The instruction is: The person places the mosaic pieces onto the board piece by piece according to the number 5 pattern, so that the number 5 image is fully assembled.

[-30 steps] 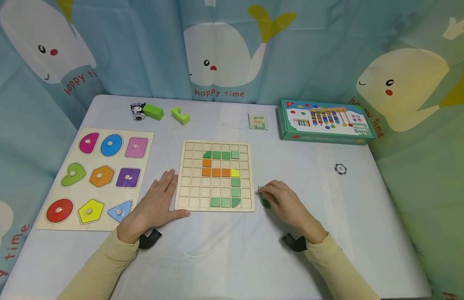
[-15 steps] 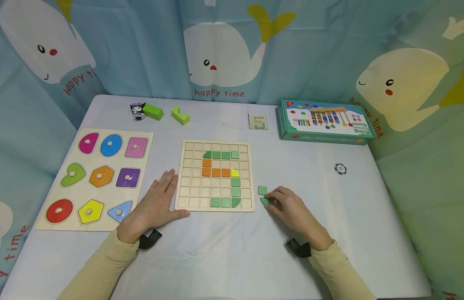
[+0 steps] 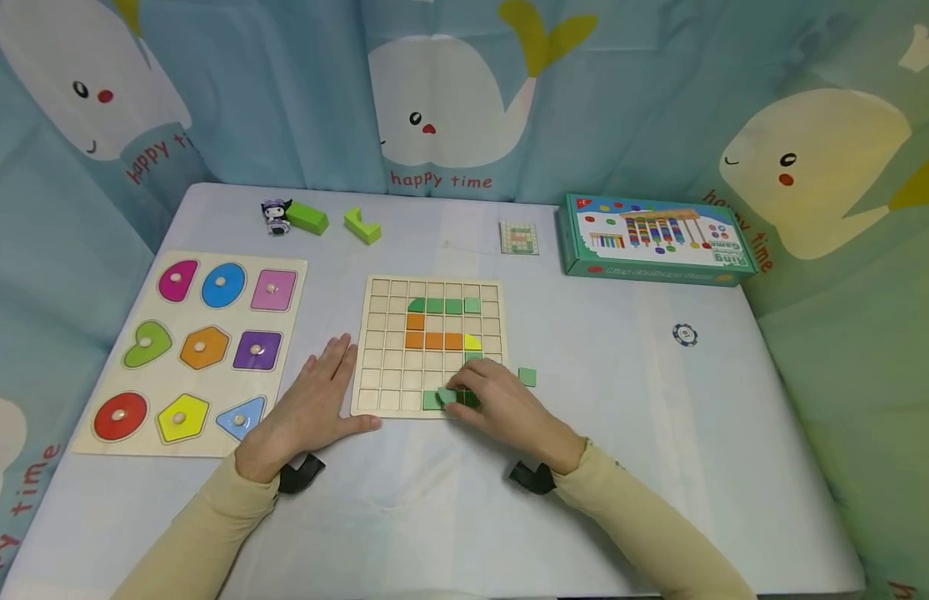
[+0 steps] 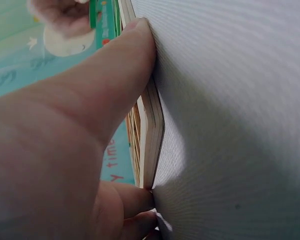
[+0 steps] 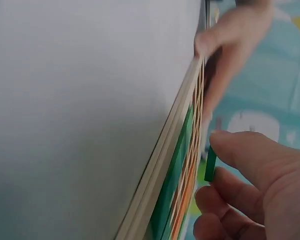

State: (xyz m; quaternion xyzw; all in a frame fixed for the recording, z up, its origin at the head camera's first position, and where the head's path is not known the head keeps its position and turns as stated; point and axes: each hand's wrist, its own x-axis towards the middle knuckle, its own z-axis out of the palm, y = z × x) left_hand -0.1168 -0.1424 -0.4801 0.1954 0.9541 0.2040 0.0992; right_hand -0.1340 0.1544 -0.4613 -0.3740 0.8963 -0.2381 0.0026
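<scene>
A wooden grid board (image 3: 382,379) lies mid-table, with green, orange and yellow tiles set in some of its squares. My left hand (image 3: 308,410) rests flat at the board's left side, thumb along the near-left corner and fingers beside the edge. Above the board's near row, my right hand (image 3: 512,410) pinches a green tile (image 3: 446,397) with a rounded side between thumb and fingers. In the right wrist view that tile (image 5: 210,164) appears edge-on, raised off the board. A square green tile (image 3: 527,377) lies on the table right of the board.
A shape-knob puzzle board (image 3: 187,383) lies at the left. Behind are a small figurine (image 3: 276,217), green blocks (image 3: 307,218), a small patterned card (image 3: 519,238) and a boxed ring game (image 3: 655,242). A round chip (image 3: 685,335) sits at the right.
My right hand picked up the rounded green tile right of the board and carried it left over the near row. The left hand stays in place.
</scene>
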